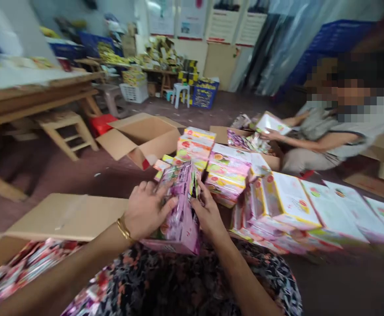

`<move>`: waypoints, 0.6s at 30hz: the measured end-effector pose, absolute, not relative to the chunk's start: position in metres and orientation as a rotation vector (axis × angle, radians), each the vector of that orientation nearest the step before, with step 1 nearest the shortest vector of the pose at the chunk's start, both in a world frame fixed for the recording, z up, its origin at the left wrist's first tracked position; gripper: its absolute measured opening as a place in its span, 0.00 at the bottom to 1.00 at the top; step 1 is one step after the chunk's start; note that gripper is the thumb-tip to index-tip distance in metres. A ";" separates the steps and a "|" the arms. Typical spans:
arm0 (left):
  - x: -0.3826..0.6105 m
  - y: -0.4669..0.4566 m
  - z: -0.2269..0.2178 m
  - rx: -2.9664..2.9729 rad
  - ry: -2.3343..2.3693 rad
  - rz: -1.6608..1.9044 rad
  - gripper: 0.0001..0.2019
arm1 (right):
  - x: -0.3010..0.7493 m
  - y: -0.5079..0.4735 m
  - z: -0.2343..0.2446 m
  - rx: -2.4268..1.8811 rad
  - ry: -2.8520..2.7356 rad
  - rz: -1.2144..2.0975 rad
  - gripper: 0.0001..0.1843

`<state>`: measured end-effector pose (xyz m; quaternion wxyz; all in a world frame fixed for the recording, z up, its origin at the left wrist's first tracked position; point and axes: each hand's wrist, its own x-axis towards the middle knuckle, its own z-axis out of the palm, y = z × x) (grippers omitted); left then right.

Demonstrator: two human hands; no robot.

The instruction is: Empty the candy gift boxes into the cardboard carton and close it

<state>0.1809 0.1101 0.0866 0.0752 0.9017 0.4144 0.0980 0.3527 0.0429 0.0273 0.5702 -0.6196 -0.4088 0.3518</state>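
Note:
A pink-purple carton box (189,235), filled with shiny purple sachets (175,186), rests tilted on my lap. My left hand (148,210), with a gold bracelet at the wrist, presses on the sachets from the left, its thumb lying across them. On the other side, my right hand (208,213) grips the box's right edge, thumb at the opening and fingers near the far corner. The box's underside is hidden. Just beyond it stand stacked pink and yellow printed boxes (227,175).
A row of closed printed boxes (293,202) runs to the right. At lower left is a carton of red sachets (30,267); an open cardboard box (155,131) stands ahead. A co-worker (330,131) sits at right holding a white box (272,123). A wooden stool (68,131) is left.

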 end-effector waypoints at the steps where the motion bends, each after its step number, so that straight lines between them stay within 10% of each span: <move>1: 0.156 0.099 0.090 2.809 1.210 0.443 0.29 | 0.338 0.041 0.031 -1.445 -1.032 0.903 0.40; 6: 0.060 0.040 0.080 2.912 0.634 0.629 0.27 | 0.258 0.023 0.042 -1.326 -1.440 1.357 0.38; 18: -0.061 -0.061 0.049 1.630 0.923 0.834 0.32 | 0.128 0.004 0.040 -0.936 -1.565 2.431 0.22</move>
